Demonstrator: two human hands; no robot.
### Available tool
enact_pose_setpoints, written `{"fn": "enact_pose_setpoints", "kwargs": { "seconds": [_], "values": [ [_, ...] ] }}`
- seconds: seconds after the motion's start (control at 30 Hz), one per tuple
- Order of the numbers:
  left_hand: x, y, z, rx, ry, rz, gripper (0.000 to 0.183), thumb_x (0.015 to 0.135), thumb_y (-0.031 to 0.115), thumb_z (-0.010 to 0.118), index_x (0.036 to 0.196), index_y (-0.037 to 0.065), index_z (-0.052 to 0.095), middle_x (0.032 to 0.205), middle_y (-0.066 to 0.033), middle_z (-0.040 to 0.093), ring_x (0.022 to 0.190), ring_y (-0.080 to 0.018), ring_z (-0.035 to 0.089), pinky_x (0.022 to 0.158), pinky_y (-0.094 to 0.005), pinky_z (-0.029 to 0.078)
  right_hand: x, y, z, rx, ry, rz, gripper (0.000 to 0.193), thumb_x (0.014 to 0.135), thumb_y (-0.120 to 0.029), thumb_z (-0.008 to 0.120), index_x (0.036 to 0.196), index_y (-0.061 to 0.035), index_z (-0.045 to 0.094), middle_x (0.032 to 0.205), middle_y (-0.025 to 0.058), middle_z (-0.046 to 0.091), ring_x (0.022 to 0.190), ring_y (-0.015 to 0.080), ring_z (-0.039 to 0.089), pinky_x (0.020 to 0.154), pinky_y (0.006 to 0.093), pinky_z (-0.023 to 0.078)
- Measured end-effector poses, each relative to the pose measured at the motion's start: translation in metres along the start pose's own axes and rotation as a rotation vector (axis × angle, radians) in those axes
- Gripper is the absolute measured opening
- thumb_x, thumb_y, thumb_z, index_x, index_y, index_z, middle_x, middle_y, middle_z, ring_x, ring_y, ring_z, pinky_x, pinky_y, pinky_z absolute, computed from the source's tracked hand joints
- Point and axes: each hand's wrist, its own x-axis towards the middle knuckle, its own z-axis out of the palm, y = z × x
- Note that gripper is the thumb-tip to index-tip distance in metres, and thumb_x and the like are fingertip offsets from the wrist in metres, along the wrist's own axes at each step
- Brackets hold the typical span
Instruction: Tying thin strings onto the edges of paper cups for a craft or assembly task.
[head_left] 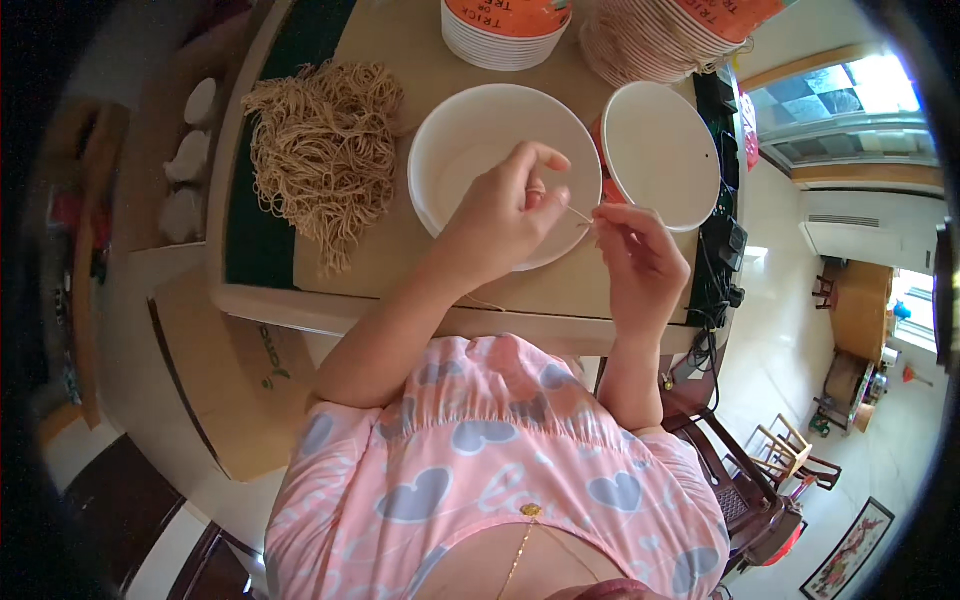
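Over a white round tub [440, 130] I hold a thin beige string [578, 214] between my two hands. My left hand [515, 210] has its fingers curled, with the string running from its thumb and fingertips. My right hand [642, 258] pinches the string between thumb and fingertips, just right of the tub's rim. Behind the right hand an orange-and-white paper bucket [662, 150] shows its white inside. To the left lies a loose heap of beige strings [325, 150]. A short piece of string [485, 303] trails at the table's front edge.
Stacks of orange-and-white paper buckets, one upright [505, 40] and one with strings hanging over it [655, 40], stand at the far side. A power strip [725, 245] with cables runs along the right edge. A cardboard box [235, 375] leans left of the table, and a dark chair [735, 490] stands at right.
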Motion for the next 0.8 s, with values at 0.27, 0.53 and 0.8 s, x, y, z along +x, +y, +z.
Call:
{"fn": "enact_pose_setpoints", "kwargs": {
  "seconds": [0.27,0.53,0.8],
  "values": [
    [0.003,0.005,-0.007,0.436,-0.22,0.084,0.016,0.089,0.012,0.061,0.1,0.001,0.057,0.08,-0.0078,0.064,0.064,-0.0121,0.058,0.057,-0.0272,0.045,-0.008,0.009,-0.008,0.034,0.058,-0.037,0.01,0.084,0.009,0.063,0.092,0.0032,0.064,0.092,0.0062,0.064,0.085,0.0096,0.061,0.073,0.021,0.05],
    [0.012,0.014,0.009,-0.485,-0.405,-0.476,0.022,0.094,0.018,0.044,0.091,-0.001,0.053,0.088,-0.0125,0.064,0.073,-0.0215,0.067,0.065,-0.0335,0.055,-0.011,0.018,-0.003,-0.1,0.057,-0.144,0.012,0.081,0.008,0.066,0.091,0.001,0.065,0.085,0.0064,0.061,0.074,0.0107,0.056,0.064,0.0221,0.046],
    [0.023,0.014,-0.001,-0.349,-0.493,-0.557,0.025,0.096,0.026,0.048,0.101,0.002,0.053,0.094,-0.0125,0.061,0.076,-0.0219,0.065,0.064,-0.0326,0.054,-0.016,0.029,-0.01,-0.379,0.046,-0.246,0.015,0.077,0.004,0.071,0.09,-0.0036,0.07,0.097,0.0063,0.057,0.083,0.0133,0.055,0.064,0.023,0.044]
  ]
}}
